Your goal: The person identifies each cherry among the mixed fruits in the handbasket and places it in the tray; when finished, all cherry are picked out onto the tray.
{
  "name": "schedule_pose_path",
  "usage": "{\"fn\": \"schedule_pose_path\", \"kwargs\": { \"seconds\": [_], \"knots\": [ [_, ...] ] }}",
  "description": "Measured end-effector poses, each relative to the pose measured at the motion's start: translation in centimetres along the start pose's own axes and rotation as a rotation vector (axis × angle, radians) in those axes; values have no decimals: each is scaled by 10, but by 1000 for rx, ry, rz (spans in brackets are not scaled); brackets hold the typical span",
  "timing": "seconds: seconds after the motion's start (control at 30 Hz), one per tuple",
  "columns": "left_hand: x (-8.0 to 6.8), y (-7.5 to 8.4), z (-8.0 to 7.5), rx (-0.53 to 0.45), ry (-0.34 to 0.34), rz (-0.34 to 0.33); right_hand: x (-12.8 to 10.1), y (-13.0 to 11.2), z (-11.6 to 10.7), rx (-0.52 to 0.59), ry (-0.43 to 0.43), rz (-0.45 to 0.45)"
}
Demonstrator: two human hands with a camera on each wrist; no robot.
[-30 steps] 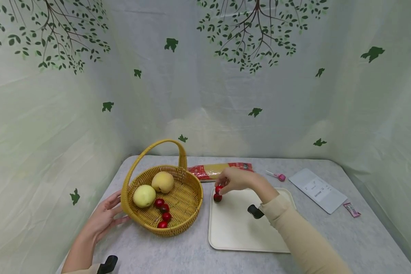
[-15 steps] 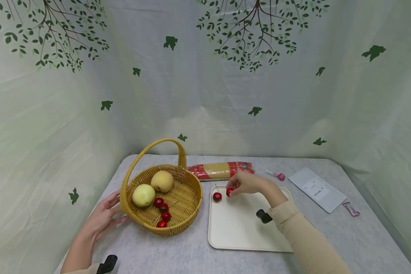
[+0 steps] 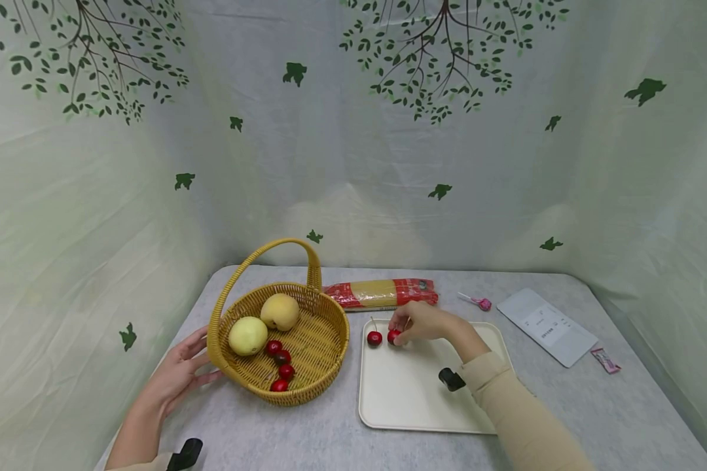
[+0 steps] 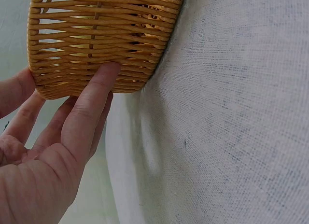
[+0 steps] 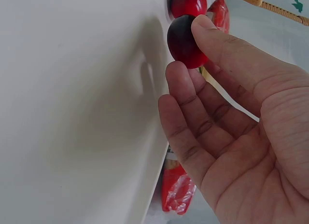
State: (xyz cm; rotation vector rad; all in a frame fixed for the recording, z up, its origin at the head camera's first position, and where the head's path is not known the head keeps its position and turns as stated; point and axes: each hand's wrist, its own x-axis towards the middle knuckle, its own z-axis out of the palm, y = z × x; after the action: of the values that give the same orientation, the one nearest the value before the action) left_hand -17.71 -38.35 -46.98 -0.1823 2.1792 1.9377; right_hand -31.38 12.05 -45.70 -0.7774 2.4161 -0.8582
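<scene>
My right hand (image 3: 427, 322) pinches a dark red cherry (image 5: 186, 43) between thumb and fingers, over the far left part of the cream tray (image 3: 412, 399). Just left of it, another cherry (image 3: 374, 338) with its stem up sits on the tray. My left hand (image 3: 179, 373) touches the left side of the yellow wicker basket (image 3: 324, 366); in the left wrist view its fingertips (image 4: 108, 72) rest on the weave, fingers loosely extended. Inside the basket lie a pale green round fruit (image 3: 248, 335), a yellowish round fruit (image 3: 279, 312) and several cherries (image 3: 282, 357).
Behind the tray lies a red and yellow packet (image 3: 380, 294). To the right are a pink lollipop (image 3: 482, 303), a silver-grey pouch (image 3: 546, 326) with a white label and a small pink wrapped item (image 3: 605, 360). The basket's handle (image 3: 241, 268) arches up high.
My right hand has moved right with one cherry, away from the other cherry at the tray's left edge, and then lowered slightly. The left hand and basket have stayed put.
</scene>
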Motion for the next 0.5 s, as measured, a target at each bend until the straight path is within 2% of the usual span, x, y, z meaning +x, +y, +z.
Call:
{"fn": "schedule_pose_path", "kwargs": {
  "seconds": [0.5],
  "knots": [
    [0,1,0,2,7,-2,2,5,7,10,14,-9]
  ]
}}
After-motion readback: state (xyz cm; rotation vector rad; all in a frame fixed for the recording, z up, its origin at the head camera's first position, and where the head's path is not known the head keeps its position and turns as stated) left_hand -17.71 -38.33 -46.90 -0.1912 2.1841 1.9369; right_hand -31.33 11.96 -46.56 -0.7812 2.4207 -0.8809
